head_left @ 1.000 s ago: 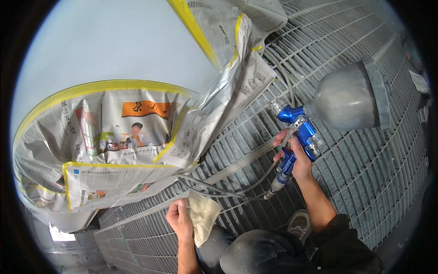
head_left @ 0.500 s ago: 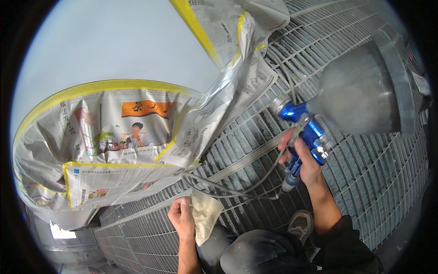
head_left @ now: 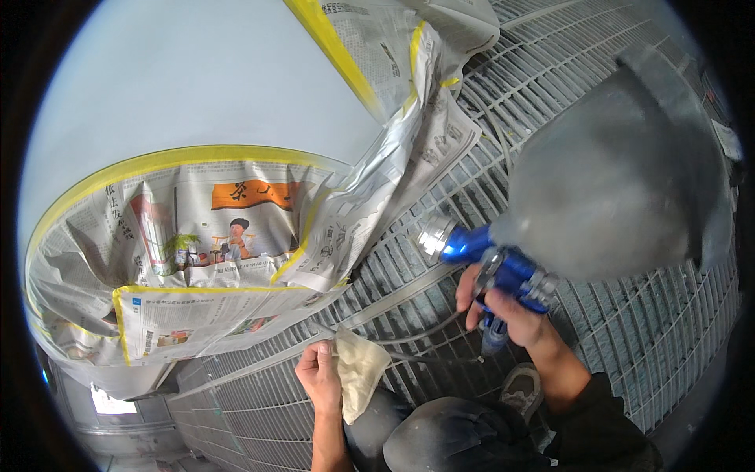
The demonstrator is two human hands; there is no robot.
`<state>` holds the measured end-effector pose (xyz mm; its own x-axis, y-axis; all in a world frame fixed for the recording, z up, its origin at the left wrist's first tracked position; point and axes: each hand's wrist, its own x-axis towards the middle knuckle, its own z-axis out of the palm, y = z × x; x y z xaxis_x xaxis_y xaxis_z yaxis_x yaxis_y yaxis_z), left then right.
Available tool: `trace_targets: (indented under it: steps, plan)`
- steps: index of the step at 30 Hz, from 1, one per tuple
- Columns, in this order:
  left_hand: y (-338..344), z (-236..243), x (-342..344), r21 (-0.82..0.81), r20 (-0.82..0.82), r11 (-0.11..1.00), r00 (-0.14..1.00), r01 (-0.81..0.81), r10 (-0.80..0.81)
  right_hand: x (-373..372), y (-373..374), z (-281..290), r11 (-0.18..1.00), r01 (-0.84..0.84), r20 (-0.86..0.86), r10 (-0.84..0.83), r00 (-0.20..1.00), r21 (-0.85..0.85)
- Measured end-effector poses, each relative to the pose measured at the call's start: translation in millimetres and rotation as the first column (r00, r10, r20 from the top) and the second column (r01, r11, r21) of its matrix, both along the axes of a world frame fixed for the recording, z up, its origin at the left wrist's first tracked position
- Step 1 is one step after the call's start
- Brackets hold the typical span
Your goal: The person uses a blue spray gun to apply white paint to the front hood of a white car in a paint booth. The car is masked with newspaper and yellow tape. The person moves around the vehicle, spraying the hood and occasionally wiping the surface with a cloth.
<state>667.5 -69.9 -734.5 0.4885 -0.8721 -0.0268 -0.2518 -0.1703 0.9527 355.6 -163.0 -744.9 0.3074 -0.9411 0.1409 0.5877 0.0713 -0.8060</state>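
My right hand is wrapped round the grip of a blue spray gun, fingers near its trigger. A large, cloudy grey paint cup sits on the gun and tilts to the right. The silver nozzle points left toward the masked panel. At the lower middle, my left hand pinches a cream cloth that hangs beside my knee. The pale, light-coloured panel fills the upper left, bordered by yellow masking tape and crumpled newspaper.
A metal grating floor runs under everything. A grey hose loops across it near the gun's grip, and another hose stretch lies behind. My bent knees and one shoe are at the bottom.
My right hand has moved the spray gun left and slightly down, and the cup has swung closer. The left hand with its cloth has hardly shifted.
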Motion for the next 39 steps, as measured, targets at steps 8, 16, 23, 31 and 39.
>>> trace_targets:
  steps: [8, 16, 23, 31, 39]
  plan:
    - [-1.1, 0.2, 7.5, 0.024, 0.095, 1.0, 0.995, 0.02, -0.022, -18.3, -16.3, 15.0, 0.867, 0.445, -0.084, -0.438, 0.895, 0.223]
    - [1.8, -1.1, 0.4, -0.003, 0.126, 1.0, 0.992, 0.003, -0.002, -28.2, -25.5, 14.8, 0.99, -0.012, 0.433, -0.052, 0.9, 0.142]
    - [-0.3, 2.8, -3.2, -0.012, 0.084, 0.999, 0.996, 0.04, -0.039, -32.8, -21.8, -16.7, 0.902, 0.214, 0.099, -0.268, 0.958, 0.375]
    - [-0.5, -2.0, 6.4, 0.035, 0.093, 0.998, 0.994, 0.054, -0.057, -22.0, 2.5, -1.7, 0.958, -0.074, 0.374, -0.037, 0.927, 0.277]
    - [-5.9, 0.7, -9.5, 0.044, 0.15, 0.997, 0.986, 0.068, -0.074, -10.7, 2.1, -9.0, 0.926, 0.069, 0.238, -0.167, 0.957, 0.372]
